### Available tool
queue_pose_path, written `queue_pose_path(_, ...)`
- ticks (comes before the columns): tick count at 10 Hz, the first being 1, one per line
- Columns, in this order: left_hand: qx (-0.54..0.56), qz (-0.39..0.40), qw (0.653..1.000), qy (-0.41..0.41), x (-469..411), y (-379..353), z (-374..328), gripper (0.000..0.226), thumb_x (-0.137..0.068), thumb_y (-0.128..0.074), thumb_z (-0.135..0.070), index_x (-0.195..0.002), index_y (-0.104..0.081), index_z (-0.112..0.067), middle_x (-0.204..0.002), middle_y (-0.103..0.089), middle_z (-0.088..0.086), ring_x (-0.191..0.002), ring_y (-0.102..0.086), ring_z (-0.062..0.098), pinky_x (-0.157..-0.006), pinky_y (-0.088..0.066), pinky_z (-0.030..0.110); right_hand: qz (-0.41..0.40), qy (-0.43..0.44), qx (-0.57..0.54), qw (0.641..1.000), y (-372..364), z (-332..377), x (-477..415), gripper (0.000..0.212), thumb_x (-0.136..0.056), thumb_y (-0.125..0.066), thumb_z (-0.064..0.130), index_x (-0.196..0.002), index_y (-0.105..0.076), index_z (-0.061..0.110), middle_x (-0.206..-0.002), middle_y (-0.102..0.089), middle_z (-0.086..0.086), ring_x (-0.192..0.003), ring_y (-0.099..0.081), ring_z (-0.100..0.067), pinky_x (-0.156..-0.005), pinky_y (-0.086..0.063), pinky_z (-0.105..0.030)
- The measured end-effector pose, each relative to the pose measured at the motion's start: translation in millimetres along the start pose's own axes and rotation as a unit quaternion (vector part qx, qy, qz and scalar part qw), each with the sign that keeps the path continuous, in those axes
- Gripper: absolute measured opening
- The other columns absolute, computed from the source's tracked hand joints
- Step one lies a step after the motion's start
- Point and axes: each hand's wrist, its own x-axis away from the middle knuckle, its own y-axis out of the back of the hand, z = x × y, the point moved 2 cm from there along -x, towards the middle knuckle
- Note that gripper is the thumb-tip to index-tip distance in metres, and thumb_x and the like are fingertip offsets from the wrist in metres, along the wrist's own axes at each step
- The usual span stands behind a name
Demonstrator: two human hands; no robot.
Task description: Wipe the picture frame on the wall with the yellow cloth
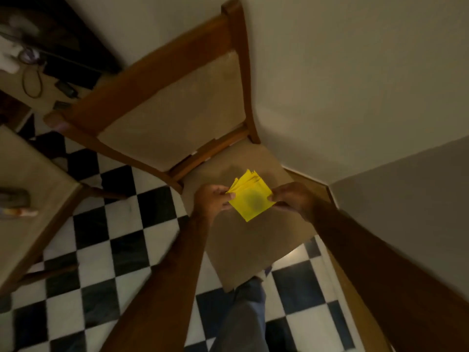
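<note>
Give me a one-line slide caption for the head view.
Both hands hold folded yellow cloth over chair.

Yellow cloth (251, 196), beige chair (253, 240) (brown wood frame), black-and-white chequered floor (106, 224).

One folded yellow cloth (251, 196), two hands, left hand (212, 199) and right hand (291, 198), two wooden chairs, nearer chair (177, 102), second chair (28, 189), one trousered leg (243, 316)

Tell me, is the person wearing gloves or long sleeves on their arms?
No gloves and no sleeves show. The left hand and right hand are bare, and both forearms are bare as far as the picture reaches. No watch, ring or bracelet shows, though the picture is dim and a bit blurry.
</note>
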Motion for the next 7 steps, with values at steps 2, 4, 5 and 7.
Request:
queue_pose_path(2,-0.09,-0.022,0.995,0.048,-64.8,-10.2,76.9,0.034,-0.082,-0.077,0.002,-0.113,-0.067,0.011,-0.109,-0.071,0.03,-0.086,-0.072,0.031,-0.06,-0.063,0.025,-0.045,-0.043,0.118,0.991,-9.6,-79.3,-76.0,0.004,-0.084,-0.073,0.001,-0.088,-0.072,0.003,-0.103,-0.073,-0.018,-0.082,-0.072,-0.021,-0.068,-0.062,-0.023)
queue_pose_path(4,-0.184,-0.057,0.979,0.068,-105.2,-25.0,136.3,0.025,-0.079,-0.081,-0.013,-0.098,-0.07,0.0,-0.102,-0.074,0.02,-0.084,-0.073,0.032,-0.07,-0.064,0.045,-0.073,0.022,0.347,0.935,-18.2,-127.1,-117.6,0.018,-0.09,-0.064,0.022,-0.085,-0.075,0.009,-0.092,-0.077,-0.012,-0.091,-0.071,-0.022,-0.072,-0.046,-0.022)
queue_pose_path(5,-0.354,-0.064,0.933,-0.01,-106.7,-27.7,136.8,0.031,-0.078,-0.079,-0.031,-0.099,-0.071,-0.009,-0.1,-0.073,0.009,-0.091,-0.071,0.028,-0.076,-0.06,0.042,-0.093,0.044,0.38,0.919,-21.7,-131.2,-119.1,0.024,-0.092,-0.062,0.025,-0.101,-0.073,0.005,-0.106,-0.073,-0.013,-0.099,-0.067,-0.024,-0.075,-0.047,-0.028)
queue_pose_path(7,-0.564,-0.074,0.783,-0.252,-81.7,-33.0,98.7,0.054,-0.09,-0.063,-0.047,-0.127,-0.056,-0.009,-0.129,-0.057,0.015,-0.119,-0.056,0.032,-0.093,-0.051,0.046,-0.182,0.126,0.528,0.82,-18.9,-105.9,-94.2,0.076,-0.096,-0.053,0.048,-0.152,-0.032,0.001,-0.155,-0.039,-0.024,-0.143,-0.039,-0.04,-0.111,-0.04,-0.05)
